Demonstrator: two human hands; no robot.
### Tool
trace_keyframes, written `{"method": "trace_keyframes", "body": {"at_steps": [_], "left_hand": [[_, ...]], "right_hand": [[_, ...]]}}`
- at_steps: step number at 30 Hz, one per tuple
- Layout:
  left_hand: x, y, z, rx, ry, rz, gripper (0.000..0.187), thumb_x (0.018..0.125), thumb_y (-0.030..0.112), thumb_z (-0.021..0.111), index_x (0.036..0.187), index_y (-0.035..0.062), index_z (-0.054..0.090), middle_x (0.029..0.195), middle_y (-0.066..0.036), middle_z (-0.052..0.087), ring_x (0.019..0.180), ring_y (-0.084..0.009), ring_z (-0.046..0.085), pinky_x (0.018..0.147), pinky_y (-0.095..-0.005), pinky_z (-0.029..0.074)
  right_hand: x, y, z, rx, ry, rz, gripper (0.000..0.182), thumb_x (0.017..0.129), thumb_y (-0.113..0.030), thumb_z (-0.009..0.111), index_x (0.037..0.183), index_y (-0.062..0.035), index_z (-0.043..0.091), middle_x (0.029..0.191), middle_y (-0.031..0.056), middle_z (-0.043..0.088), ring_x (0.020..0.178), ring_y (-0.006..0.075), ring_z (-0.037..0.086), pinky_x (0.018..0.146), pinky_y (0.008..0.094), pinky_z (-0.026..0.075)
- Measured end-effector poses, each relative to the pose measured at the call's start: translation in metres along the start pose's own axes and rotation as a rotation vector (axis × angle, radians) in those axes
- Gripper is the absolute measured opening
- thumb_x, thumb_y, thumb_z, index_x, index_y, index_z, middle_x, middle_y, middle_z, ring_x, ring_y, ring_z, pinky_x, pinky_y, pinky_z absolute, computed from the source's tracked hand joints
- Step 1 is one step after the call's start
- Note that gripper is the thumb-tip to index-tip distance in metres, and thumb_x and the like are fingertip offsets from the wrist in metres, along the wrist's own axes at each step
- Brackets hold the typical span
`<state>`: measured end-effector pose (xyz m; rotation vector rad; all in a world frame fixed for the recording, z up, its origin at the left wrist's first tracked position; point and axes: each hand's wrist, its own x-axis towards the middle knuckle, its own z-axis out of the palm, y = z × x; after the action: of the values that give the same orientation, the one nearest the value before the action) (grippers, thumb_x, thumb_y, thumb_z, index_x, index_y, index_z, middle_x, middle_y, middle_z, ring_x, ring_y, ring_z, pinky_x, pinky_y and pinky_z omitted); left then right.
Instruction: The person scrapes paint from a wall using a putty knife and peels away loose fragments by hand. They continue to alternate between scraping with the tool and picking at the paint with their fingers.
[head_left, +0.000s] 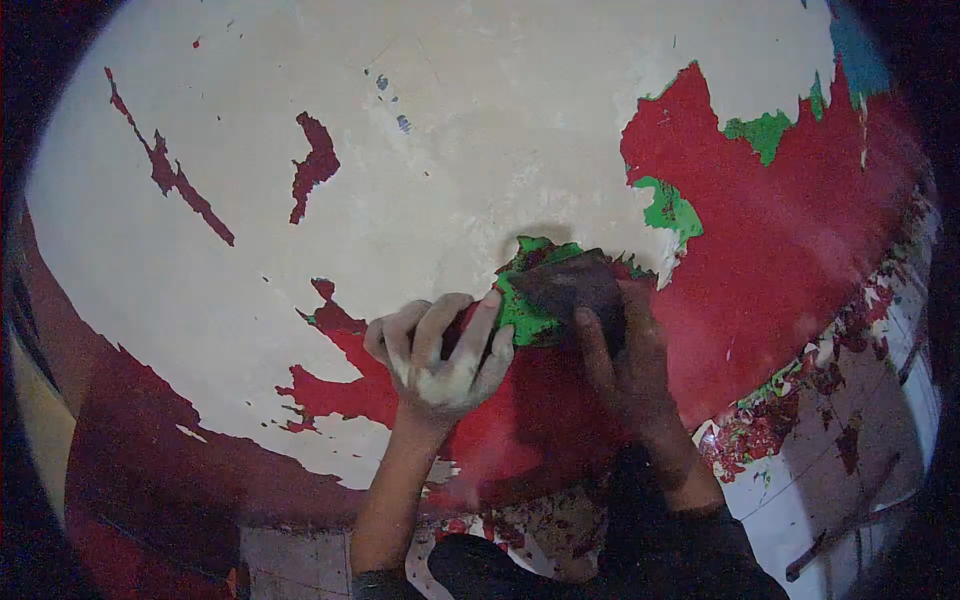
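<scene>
A large curved surface shows pale cream areas [450, 130] and red areas [760, 230], with ragged edges between them. My left hand [437, 345] lies palm up or sideways at the border, its fingers curled and spread apart; nothing clear shows in it. Just right of its fingertips is a bright green patch [528, 310]. My right hand [625, 350] has its fingers against a dark grey piece [575, 285] that lies over the green patch. The shadowed fingers look closed around this piece, and its lower part is hidden.
Dark red strips [315, 165] mark the cream area at the left. Green spots [672, 210] and a blue area [860, 55] show at the right. Red and green flakes [750, 440] lie below the lower right edge, near a dark bar [845, 535].
</scene>
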<state>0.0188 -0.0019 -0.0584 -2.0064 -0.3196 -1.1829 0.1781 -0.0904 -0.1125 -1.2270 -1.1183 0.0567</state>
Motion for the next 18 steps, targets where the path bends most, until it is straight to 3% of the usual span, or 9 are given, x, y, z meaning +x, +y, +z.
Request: {"method": "trace_keyframes", "body": {"at_steps": [6,14,18], "left_hand": [[-0.005,-0.001,0.003,0.08,-0.028,0.055,0.036,0.07,0.029,0.068,0.103,0.0136,0.067,0.102,-0.003,0.052,0.093,-0.0243,0.044,0.08,-0.0429,0.033],[-0.008,-0.004,-0.004,-0.079,0.051,0.056,0.027,0.069,0.013,0.064,0.096,0.0107,0.065,0.092,-0.002,0.056,0.083,-0.0236,0.049,0.073,-0.0412,0.037],[-0.015,-0.013,-0.002,-0.272,0.17,0.068,0.02,0.07,0.011,0.062,0.089,0.0099,0.059,0.084,-0.004,0.057,0.075,-0.0236,0.052,0.072,-0.0402,0.038]], "right_hand": [[0.0,0.008,0.008,0.056,-0.009,-0.085,0.027,0.088,-0.019,0.057,0.105,0.0001,0.049,0.081,0.0193,0.062,0.073,0.0315,0.065,0.061,0.0378,0.048],[-0.005,0.002,0.008,0.101,-0.122,-0.06,0.022,0.087,-0.017,0.059,0.101,-0.0018,0.052,0.082,0.0165,0.061,0.075,0.0298,0.064,0.062,0.0379,0.049],[-0.015,0.014,0.005,-0.064,-0.205,-0.288,0.015,0.087,-0.015,0.058,0.094,-0.002,0.056,0.08,0.0152,0.062,0.071,0.0299,0.063,0.062,0.0378,0.049]]}}
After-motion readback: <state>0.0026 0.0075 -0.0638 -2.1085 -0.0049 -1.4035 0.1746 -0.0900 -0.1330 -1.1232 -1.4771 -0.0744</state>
